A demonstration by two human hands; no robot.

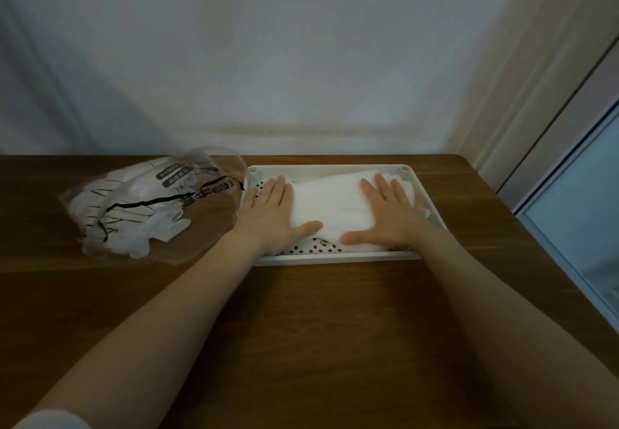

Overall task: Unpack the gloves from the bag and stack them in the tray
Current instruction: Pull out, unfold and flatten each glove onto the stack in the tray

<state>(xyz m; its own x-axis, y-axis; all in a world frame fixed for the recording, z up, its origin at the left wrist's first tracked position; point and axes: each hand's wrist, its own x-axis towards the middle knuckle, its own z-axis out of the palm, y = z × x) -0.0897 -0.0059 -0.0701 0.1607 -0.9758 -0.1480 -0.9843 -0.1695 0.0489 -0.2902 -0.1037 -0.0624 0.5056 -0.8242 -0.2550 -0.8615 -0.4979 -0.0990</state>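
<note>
Head view showed my left hand [271,209] and right hand [390,212], grip flat and holding nothing, pressing stacked gloves [331,207] into the tray [335,257]; next, I judged, the bag [150,204] needed emptying.

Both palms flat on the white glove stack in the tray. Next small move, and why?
Probably lift the left hand and reach for the clear printed plastic bag on the brown wooden table: white gloves still show inside it. The white glove stack already lies flat in the white perforated plastic tray, under both open palms, so the right hand can stay.
</note>
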